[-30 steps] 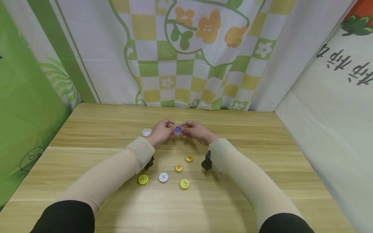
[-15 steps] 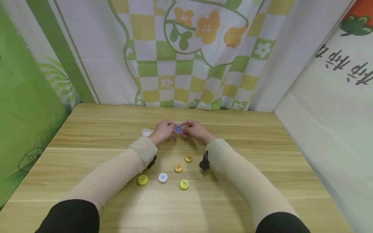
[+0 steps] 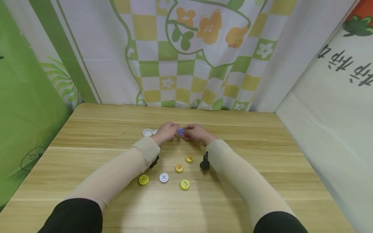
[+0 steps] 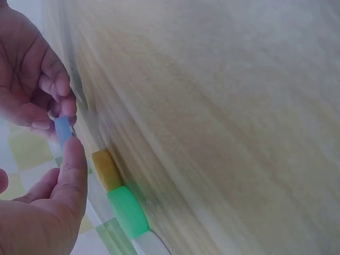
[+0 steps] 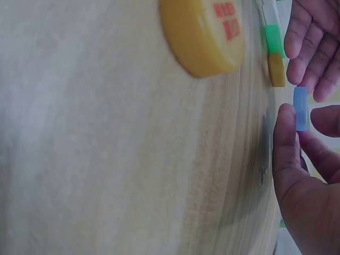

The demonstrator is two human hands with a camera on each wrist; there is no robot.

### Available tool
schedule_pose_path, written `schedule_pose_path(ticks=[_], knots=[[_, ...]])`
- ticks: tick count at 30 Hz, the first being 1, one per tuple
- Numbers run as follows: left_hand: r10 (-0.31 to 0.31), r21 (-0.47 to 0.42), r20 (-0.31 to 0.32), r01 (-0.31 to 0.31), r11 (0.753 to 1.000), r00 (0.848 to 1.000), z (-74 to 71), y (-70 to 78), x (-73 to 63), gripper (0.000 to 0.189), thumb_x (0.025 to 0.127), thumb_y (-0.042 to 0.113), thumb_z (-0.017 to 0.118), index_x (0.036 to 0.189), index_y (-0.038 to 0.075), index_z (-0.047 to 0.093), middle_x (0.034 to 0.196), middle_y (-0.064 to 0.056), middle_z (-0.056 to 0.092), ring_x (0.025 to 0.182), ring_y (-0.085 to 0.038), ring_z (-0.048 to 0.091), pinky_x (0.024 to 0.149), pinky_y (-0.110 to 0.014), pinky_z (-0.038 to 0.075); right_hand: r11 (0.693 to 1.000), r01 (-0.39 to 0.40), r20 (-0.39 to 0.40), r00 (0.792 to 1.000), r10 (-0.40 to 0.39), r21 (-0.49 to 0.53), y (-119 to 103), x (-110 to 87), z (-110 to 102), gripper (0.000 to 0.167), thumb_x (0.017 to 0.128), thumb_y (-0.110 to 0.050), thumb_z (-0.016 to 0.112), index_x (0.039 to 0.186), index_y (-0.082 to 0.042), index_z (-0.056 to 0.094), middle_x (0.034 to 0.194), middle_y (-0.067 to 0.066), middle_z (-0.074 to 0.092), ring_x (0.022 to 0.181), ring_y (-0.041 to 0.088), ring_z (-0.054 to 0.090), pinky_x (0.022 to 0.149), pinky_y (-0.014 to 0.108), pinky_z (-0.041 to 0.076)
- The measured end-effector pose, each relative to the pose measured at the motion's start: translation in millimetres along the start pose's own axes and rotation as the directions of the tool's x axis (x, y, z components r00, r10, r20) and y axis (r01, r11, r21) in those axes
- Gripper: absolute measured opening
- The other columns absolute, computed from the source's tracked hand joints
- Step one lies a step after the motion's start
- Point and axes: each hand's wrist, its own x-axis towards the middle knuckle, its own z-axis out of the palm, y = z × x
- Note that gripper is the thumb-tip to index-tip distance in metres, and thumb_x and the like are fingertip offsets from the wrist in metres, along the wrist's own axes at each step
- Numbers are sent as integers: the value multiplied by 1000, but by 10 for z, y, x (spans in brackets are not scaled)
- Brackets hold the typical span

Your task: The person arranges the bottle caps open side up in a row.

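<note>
A small blue-purple bottle cap sits between my two hands near the back of the table. My right hand pinches it; in the right wrist view the thumb and fingers grip the cap's lower part. My left hand is right beside the cap, its fingers fairly straight and their tips at the cap's edge. In the left wrist view, an orange cap and a green cap stand in a row close to the left hand; the head view hides both behind that hand.
Two white caps lie left of the left hand. Nearer the front are two orange-yellow caps, two yellow caps and a white cap with a printed top. Fabric hangs along the table's back edge.
Both hands and the blue-purple cap have lowered slightly and shifted a little right. More of a second white cap shows beside the left hand. The front caps have stayed put.
</note>
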Motion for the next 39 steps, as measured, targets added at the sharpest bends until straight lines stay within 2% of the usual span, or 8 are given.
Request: schedule_pose_path(ticks=[2,5,7,12,19,27,34,39], knots=[[-24,-5,3,24,1000,1000,3,9,-1,46,110,31,39,119,-7,63,105,-17,64,92,-24,61,86,-36,56,1000,0,5,1000,0,-13,7,4,-7,33,103,1,50,134,13,55,98,11,64,84,14,62,79,21,56],[-58,-18,13,58,998,998,7,17,6,54,112,34,37,142,-9,52,125,-22,63,107,-29,62,92,-38,56,1000,3,10,1000,-3,-23,14,11,-14,33,105,0,49,134,13,55,98,11,64,86,15,62,81,23,57],[-74,-28,21,75,997,997,7,22,5,57,112,34,36,148,-8,46,130,-23,61,108,-30,62,91,-37,56,999,3,6,1000,-3,-32,12,11,-18,33,105,0,48,134,13,55,99,11,64,86,15,62,82,24,57],[-91,-53,40,93,994,995,3,43,-14,55,112,33,36,147,-8,47,125,-21,60,99,-26,61,86,-35,58,997,8,-6,1000,-9,-75,4,24,-38,33,103,-1,49,133,12,56,100,12,64,86,15,62,81,24,58],[-111,-66,60,115,991,992,-6,59,-22,55,112,32,38,149,-8,44,135,-22,57,115,-32,60,93,-38,57,995,5,4,1000,-5,-98,-8,22,-49,34,105,-2,49,135,13,56,108,15,64,90,16,61,87,27,58],[-102,-65,63,106,992,993,0,53,2,52,110,28,42,150,-5,46,117,-19,60,100,-25,59,88,-35,57,993,1,-2,1000,-2,-114,-40,20,-44,34,104,-1,49,134,13,57,113,17,64,96,19,62,91,29,57],[-88,-45,69,91,995,994,-71,23,-3,51,110,25,41,149,-8,45,132,-21,57,112,-29,58,93,-36,56,988,3,7,1000,-2,-157,-66,10,-27,34,104,-2,50,134,12,57,115,18,65,97,20,62,93,31,57],[-93,-42,62,96,995,994,-112,2,-14,49,110,24,40,147,-8,45,129,-21,56,109,-30,58,91,-35,57,986,-4,14,1000,7,-165,-65,22,-24,33,105,-3,50,134,12,57,120,21,64,100,22,62,94,32,57]])
